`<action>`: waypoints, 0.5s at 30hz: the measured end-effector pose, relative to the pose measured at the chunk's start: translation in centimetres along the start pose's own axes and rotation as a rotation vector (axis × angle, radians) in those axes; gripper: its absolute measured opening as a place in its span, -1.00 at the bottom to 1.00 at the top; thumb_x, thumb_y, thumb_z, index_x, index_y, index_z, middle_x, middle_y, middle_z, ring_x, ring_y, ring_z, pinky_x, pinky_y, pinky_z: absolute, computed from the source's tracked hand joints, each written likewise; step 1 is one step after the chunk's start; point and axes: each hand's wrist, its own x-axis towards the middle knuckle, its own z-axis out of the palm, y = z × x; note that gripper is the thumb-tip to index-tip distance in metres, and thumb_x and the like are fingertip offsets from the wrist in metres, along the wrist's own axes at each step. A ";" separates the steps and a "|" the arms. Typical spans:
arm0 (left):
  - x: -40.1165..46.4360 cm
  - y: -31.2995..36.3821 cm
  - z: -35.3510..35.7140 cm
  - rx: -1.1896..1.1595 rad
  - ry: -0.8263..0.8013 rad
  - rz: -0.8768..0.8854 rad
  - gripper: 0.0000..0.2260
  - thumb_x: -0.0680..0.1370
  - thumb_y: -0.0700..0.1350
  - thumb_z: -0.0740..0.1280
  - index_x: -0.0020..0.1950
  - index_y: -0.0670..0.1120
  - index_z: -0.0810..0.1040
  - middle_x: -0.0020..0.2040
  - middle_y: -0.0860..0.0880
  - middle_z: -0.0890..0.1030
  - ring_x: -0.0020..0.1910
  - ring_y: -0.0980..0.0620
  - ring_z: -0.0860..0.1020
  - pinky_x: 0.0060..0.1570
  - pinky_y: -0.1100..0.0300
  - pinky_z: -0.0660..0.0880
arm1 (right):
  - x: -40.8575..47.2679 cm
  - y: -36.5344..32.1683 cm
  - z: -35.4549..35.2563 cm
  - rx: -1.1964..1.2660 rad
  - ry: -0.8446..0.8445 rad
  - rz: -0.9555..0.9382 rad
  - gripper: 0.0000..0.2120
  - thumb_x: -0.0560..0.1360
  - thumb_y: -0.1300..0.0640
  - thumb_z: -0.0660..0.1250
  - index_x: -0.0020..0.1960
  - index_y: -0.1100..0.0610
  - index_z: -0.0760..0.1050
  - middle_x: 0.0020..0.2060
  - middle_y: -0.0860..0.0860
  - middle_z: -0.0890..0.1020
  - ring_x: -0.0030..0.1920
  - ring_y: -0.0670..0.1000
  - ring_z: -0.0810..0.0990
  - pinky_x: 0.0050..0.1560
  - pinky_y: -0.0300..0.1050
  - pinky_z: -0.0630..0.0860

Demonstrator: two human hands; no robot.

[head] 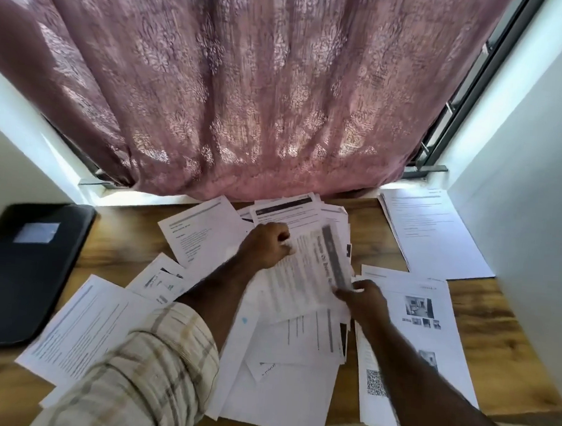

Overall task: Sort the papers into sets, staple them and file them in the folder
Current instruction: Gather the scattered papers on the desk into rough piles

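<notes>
Printed white papers lie scattered over the wooden table (511, 328). In the middle a sheet with a grey header band (309, 268) is lifted at a slant above the central pile (289, 363). My left hand (265, 246) grips its upper left edge with curled fingers. My right hand (363, 296) pinches its lower right corner. A black folder (19, 271) lies shut at the table's left end, apart from both hands. No stapler is in view.
A separate stack of papers (437, 237) lies at the back right by the wall. A sheet with photos and a QR code (431, 323) lies right of my right hand. A pink curtain (248, 94) hangs over the table's far edge.
</notes>
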 end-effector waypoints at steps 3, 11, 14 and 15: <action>1.2 1.5 -3.2 -0.191 0.066 -0.005 -0.75 0.47 0.05 0.59 -0.02 -0.01 0.60 0.00 0.04 0.73 -0.08 0.02 0.70 -0.08 0.10 0.63 | 1.0 -2.2 -0.8 0.419 -0.076 0.057 -0.60 0.47 0.06 0.60 0.17 0.26 0.62 -0.19 0.09 0.65 -0.24 0.04 0.57 -0.30 -0.11 0.48; -1.3 -2.3 -8.4 -0.832 0.241 -0.442 -0.82 0.52 -0.21 0.56 0.09 -0.18 0.68 0.02 -0.06 0.77 -0.09 0.00 0.77 -0.11 0.11 0.71 | 1.0 -9.7 3.1 0.458 -0.342 -0.020 -0.92 0.54 0.31 0.48 -0.03 0.17 0.63 -0.08 0.13 0.77 -0.16 0.12 0.74 -0.11 -0.02 0.63; -5.5 -7.5 -8.7 -0.932 0.163 -0.510 -0.76 0.54 -0.24 0.53 0.19 -0.21 0.65 0.12 -0.10 0.75 0.02 -0.07 0.75 -0.06 0.06 0.70 | 0.5 -10.7 6.5 0.438 -0.368 -0.005 -0.89 0.53 0.41 0.44 -0.09 0.22 0.63 -0.16 0.14 0.75 -0.25 0.11 0.72 -0.25 -0.07 0.67; -7.2 -9.2 -8.9 -0.949 0.157 -0.527 -0.72 0.52 -0.25 0.55 0.21 -0.20 0.64 0.13 -0.10 0.75 0.05 -0.11 0.74 -0.06 0.02 0.70 | 0.3 -10.9 7.9 0.430 -0.374 0.010 -0.89 0.52 0.43 0.43 -0.08 0.26 0.63 -0.18 0.15 0.73 -0.26 0.12 0.71 -0.32 -0.09 0.66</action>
